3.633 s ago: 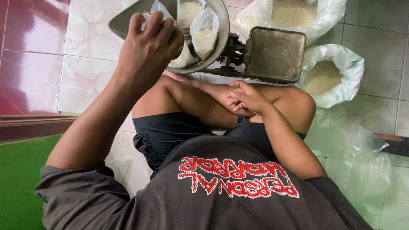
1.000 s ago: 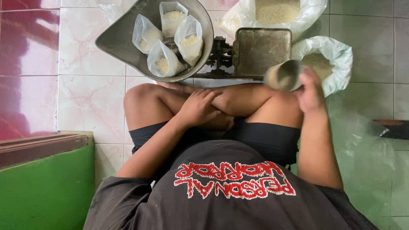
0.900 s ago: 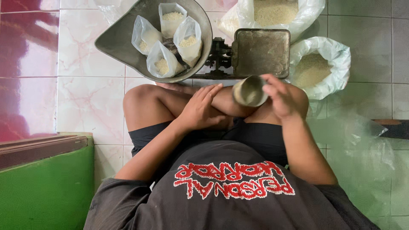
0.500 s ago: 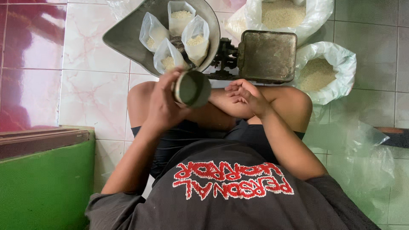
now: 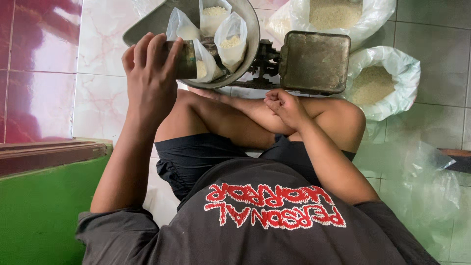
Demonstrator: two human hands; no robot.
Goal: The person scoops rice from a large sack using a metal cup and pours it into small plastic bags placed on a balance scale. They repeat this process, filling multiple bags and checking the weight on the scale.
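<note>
So the left hand point(image 5: 151, 73) has moved up from in front of the knees half a second ago and is now at the scale pan point(image 5: 245, 59), fingers wrapped tight around the metal cup point(image 5: 187, 60). The cup is tipped on its side, mouth at the nearest small plastic bag point(image 5: 205, 64) of grain, one of four bags standing in the pan. Before, the cup was lower, with its round end facing the camera. The right hand point(image 5: 284, 105) has barely moved: it's resting on the crossed legs, fingers loosely curled, holding nothing. The flat weight plate point(image 5: 315, 61) of the scale sits to the right, next to two big open sacks of grain point(image 5: 375, 86) on the tile floor point(image 5: 103, 93).
</note>
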